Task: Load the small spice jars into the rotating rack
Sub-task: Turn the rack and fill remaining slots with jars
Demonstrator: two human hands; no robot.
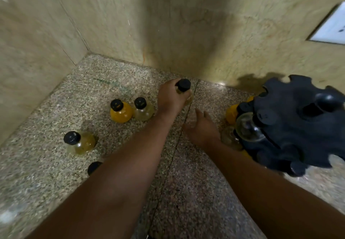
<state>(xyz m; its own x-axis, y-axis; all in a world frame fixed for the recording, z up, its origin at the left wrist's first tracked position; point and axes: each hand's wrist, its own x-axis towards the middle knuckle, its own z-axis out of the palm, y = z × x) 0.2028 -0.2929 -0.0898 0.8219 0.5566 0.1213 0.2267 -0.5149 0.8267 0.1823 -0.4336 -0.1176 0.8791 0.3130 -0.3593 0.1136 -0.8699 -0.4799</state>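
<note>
My left hand grips a small round spice jar with a black cap near the back wall. My right hand hovers open, fingers spread, just left of the black rotating rack. The rack holds several jars, among them a clear one and an orange one. On the counter to the left stand an orange jar, a pale jar and a yellowish jar. Another black cap peeks out from behind my left forearm.
The speckled granite counter sits in a corner of beige tiled walls. A white wall socket plate is at the upper right. A seam in the counter runs between my two arms.
</note>
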